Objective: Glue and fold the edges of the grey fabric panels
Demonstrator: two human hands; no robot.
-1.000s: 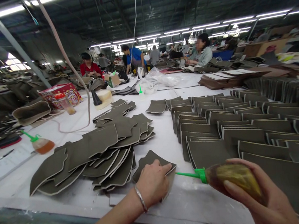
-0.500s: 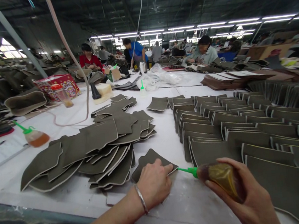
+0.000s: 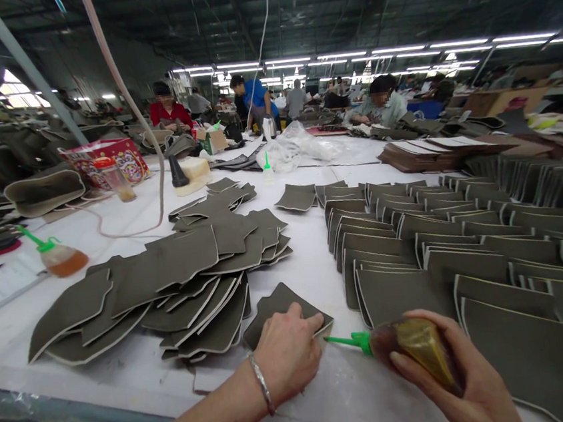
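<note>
The grey piece [image 3: 277, 305] lies under your left hand [image 3: 289, 346], partly hidden; whether that hand pinches or merely presses it, I can't tell. Your right hand [image 3: 471, 367] grips the bottle [image 3: 416, 346], its nozzle [image 3: 348, 341] close to the piece's edge, contact unclear. This piece looks unfinished; the pile [image 3: 179, 261] left of your left hand seems waiting, the rows [image 3: 395, 289] beyond your right, cut off rightward, seem done.

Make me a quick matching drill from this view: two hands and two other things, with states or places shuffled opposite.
1. Left hand
2. Right hand
3. Red-capped jar
4. Bracelet

A. In front of the red patterned bag
B. Silver
C. On a dark panel
D. Gripping the green-nozzled bottle

Pairs: 1-C; 2-D; 3-A; 4-B
</note>
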